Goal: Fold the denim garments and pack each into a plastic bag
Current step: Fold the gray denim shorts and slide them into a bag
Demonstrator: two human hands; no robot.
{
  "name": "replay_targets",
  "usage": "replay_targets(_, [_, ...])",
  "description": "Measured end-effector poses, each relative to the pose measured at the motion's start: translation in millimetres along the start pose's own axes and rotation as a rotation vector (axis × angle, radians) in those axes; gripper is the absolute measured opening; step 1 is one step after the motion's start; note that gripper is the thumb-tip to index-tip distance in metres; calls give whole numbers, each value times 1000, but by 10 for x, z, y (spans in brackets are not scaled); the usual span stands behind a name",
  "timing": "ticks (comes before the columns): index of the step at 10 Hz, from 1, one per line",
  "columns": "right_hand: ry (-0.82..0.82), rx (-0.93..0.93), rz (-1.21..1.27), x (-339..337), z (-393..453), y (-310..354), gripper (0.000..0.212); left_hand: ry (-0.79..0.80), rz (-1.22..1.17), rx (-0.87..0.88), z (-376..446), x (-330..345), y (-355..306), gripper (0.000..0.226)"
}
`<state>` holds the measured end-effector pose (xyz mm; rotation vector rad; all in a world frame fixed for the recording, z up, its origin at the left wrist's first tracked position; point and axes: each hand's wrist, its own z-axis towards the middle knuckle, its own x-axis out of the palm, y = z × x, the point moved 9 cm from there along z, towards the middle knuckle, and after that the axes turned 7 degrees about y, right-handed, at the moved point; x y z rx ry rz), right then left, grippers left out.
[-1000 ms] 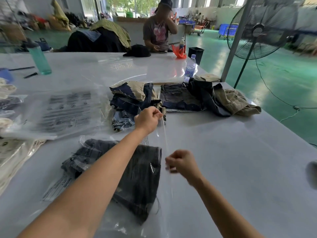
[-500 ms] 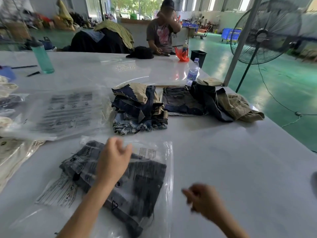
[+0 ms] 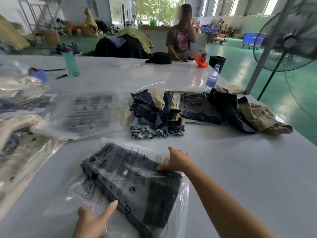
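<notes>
My left hand (image 3: 92,219) lies flat on the near edge of the bag (image 3: 130,179), my right (image 3: 176,160) presses its far corner, fingers spread — jeans (image 3: 137,184) inside, running diagonally between them.

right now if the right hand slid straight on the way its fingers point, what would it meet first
Probably the stack of folded denim. The right hand rests on the bagged garment, fingers pointing up-left across bare table toward that stack, though depth is unclear.

Bright daylight pours in from the windows and doorway far ahead of me; it glares off the glossy white table (image 3: 171,78). My left hand (image 3: 91,222) smears with motion blur; the wide lens bends the edges.
</notes>
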<state>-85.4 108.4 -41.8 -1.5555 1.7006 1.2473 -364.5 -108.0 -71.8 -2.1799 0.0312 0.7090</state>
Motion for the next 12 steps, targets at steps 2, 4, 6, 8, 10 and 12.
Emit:
replay_targets(2, [394, -67, 290, 546, -558, 7, 63, 199, 227, 344, 303, 299, -826, 81])
replay_targets(4, [322, 2, 833, 437, -809, -261, 51, 23, 224, 159, 879, -324, -828, 75])
replay_targets(6, [246, 56, 1191, 729, -758, 149, 37, 237, 354, 141, 923, 120, -850, 53])
replay_targets(8, [273, -2, 1477, 814, -755, 515, 38, 308, 624, 384, 423, 414, -1392, 87])
replay_targets(10, [315, -140, 1514, 694, -943, 701, 11, 58, 1232, 414, 59, 860, -1128, 100])
replay_targets(12, [4, -29, 1208, 255, -1441, -334, 28, -191, 696, 593, 182, -245, -1336, 46])
